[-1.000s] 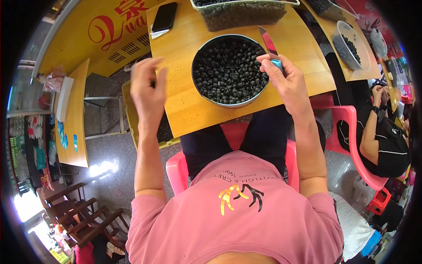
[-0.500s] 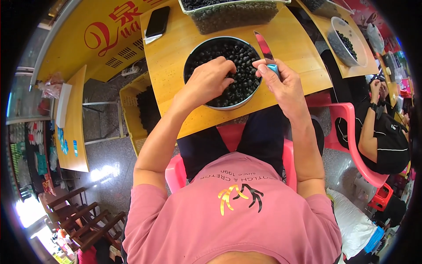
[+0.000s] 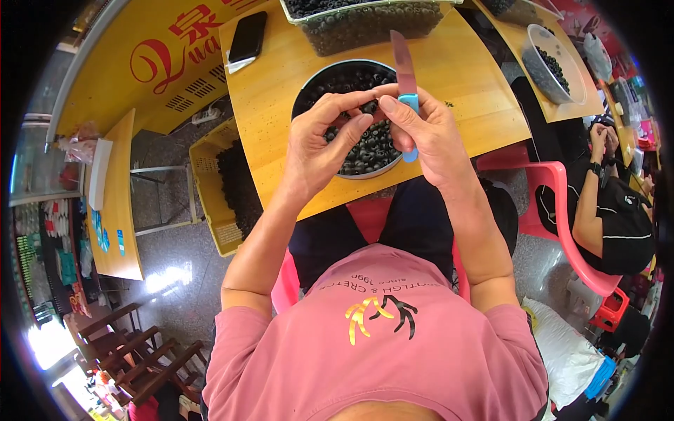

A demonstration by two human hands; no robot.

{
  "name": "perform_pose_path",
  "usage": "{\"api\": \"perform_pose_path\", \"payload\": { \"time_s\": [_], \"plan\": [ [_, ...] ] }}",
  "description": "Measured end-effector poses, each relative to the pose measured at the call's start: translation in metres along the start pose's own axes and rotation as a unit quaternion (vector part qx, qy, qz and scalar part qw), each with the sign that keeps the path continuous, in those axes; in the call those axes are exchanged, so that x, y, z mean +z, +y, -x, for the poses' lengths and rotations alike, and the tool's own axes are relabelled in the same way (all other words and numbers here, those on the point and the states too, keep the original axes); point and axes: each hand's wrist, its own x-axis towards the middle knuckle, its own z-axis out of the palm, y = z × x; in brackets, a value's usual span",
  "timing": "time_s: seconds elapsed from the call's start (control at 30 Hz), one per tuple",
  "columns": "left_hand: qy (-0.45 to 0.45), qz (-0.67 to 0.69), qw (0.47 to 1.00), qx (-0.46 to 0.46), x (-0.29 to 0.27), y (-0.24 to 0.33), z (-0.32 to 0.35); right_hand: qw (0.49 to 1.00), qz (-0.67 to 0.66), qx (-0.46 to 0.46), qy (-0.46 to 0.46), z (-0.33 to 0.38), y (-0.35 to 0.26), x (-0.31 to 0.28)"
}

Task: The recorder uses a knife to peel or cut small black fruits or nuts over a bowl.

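Observation:
A round bowl [image 3: 370, 174] full of small, glossy black round pieces [image 3: 366, 149] stands at the table's near edge; I cannot tell what kind they are. Above it my two hands meet at the fingertips. My left hand [image 3: 326, 137] is closed in a loose pinch around one small dark piece [image 3: 369, 107], partly hidden by the fingers. In my right hand [image 3: 425, 133] is a knife [image 3: 404, 67] with a light blue handle, its blade pointing up and away from me. The right thumb and fingertips touch close to the left fingertips.
Beyond the bowl stands a clear rectangular tub [image 3: 372, 31] of similar dark pieces. A black phone [image 3: 248, 35] lies at the table's far left. Below the left edge is a yellow crate [image 3: 210, 175] with dark contents. At right, another person [image 3: 607, 210] sits by a red chair [image 3: 562, 217].
My left hand has come up out of the bowl with a dark piece. My right hand has moved left to meet it, bringing the knife over the bowl, its blade more upright.

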Motion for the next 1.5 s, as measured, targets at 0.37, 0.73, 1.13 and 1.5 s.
{"api": "perform_pose_path", "payload": {
  "time_s": [0.37, 0.73, 1.13, 1.5],
  "plan": [
    [0.104, -0.010, 0.989, 0.103, 0.011, -0.004, 0.006, 0.999, -0.036, 0.010, -0.004, -0.002, 0.001, 0.007],
    [0.063, 0.053, 0.993, 0.082, 0.007, -0.008, 0.007, 1.000, -0.012, 0.022, -0.012, 0.000, -0.003, 0.006],
    [0.087, 0.207, 0.974, -0.043, 0.009, -0.006, 0.013, 0.998, -0.018, 0.044, -0.034, 0.002, -0.005, 0.004],
    [0.067, 0.182, 0.974, -0.121, 0.008, 0.003, 0.015, 0.996, 0.088, 0.007, -0.028, -0.001, -0.007, 0.002]
  ]
}}
